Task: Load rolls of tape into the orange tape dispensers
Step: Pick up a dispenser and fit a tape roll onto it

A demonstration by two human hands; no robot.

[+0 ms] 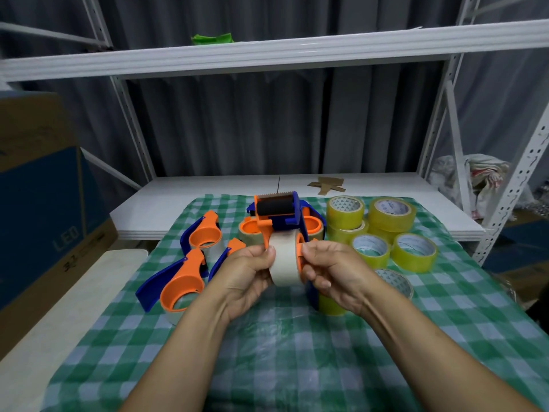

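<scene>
I hold an orange and blue tape dispenser [274,212] upright above the checked cloth, its black roller and serrated blade at the top. A pale tape roll [284,260] sits on its orange hub. My left hand [246,272] grips the roll's left side. On the right side, my right hand [329,272] pinches the orange hub edge and the roll. Several yellow tape rolls [386,230] stand to the right. Three dispensers with rolls in them [190,263] lie to the left, and two more [251,228] lie behind the held one.
A green checked cloth [297,352] covers the table. A white shelf board [208,188] lies behind it, with cardboard scraps [326,184]. A large cardboard box [38,188] stands at the left. A white metal rack upright [517,179] rises at the right.
</scene>
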